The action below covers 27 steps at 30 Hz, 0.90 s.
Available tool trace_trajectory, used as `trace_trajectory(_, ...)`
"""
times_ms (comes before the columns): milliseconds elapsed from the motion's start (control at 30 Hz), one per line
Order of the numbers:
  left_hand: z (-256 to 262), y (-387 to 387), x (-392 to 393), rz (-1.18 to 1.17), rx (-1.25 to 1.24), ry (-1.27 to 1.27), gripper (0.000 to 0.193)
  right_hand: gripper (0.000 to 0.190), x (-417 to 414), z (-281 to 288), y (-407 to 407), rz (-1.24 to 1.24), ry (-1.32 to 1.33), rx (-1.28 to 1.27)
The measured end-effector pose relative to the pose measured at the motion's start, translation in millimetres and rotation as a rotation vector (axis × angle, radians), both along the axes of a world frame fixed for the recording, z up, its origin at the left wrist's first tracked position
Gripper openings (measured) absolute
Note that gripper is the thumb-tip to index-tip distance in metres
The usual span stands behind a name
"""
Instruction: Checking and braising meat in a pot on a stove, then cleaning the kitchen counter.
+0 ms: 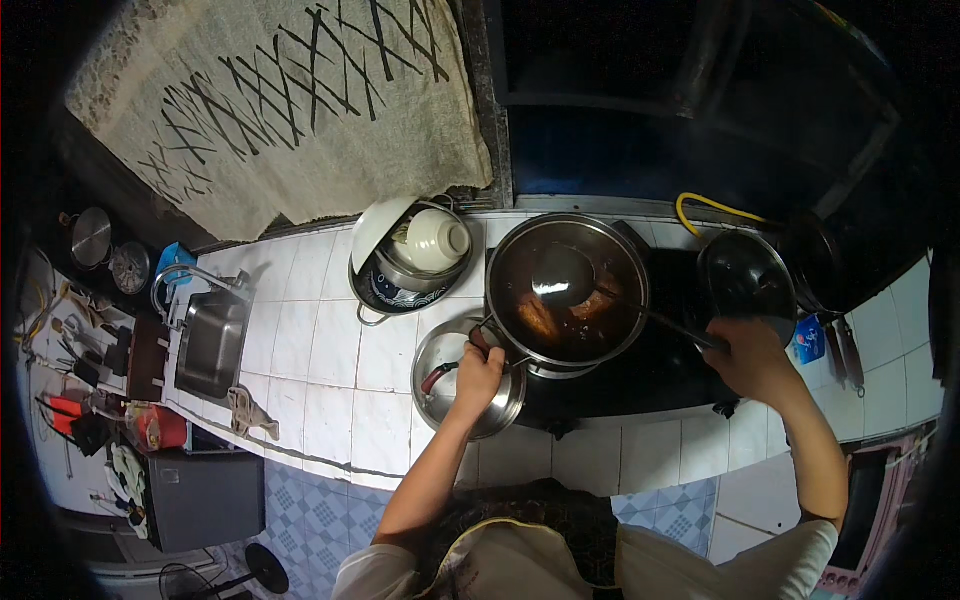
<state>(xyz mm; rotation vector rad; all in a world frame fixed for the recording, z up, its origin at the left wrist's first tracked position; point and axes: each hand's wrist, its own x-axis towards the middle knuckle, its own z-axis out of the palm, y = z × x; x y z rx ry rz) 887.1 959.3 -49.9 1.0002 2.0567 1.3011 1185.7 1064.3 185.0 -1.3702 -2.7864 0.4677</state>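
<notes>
A large steel pot point(501, 319) stands on the black gas stove point(637, 390). Dark brown liquid fills it, with browned pieces of food point(538, 315) showing at the surface. My left hand point(480, 375) is closed around the pot's near-left side handle point(484, 335). In my right hand point(750, 364) is the dark handle of a ladle point(675, 324). Its rounded head lies over the liquid inside the pot. Beneath my left wrist, a steel lid point(491, 416) with a red-brown handle rests at the counter's edge beside the stove.
Left of the pot, a two-handled pan point(363, 296) holds stacked bowls. A dark wok point(750, 277) sits on the stove's right side, near a yellow hose point(694, 199). Knives point(844, 352) and a blue packet point(808, 339) lie at right. A sink point(214, 345) and cloth point(251, 415) are at left.
</notes>
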Motion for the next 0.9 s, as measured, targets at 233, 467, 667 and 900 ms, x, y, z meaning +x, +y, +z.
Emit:
trace_trajectory(233,-3.1,-0.3,-0.2,-0.018,0.034,-0.003,0.039,0.011,-12.3,-3.1,-31.3,-0.014,-0.066,0.104)
trace_trajectory(467,-7.3,1.4,-0.8,0.007,0.003,0.032,0.041,0.034,-19.8,-23.7,-29.4,0.153,-0.111,0.486)
trace_trajectory(667,-14.0,0.8,-2.7,-0.002,0.012,0.02,0.041,0.041,-20.1,-24.9,-13.5,0.191,-0.002,0.518)
trace_trajectory(900,3.4,-0.7,1.3,-0.016,0.006,0.003,0.041,0.042,-13.1,-2.5,-18.7,0.248,-0.021,0.64)
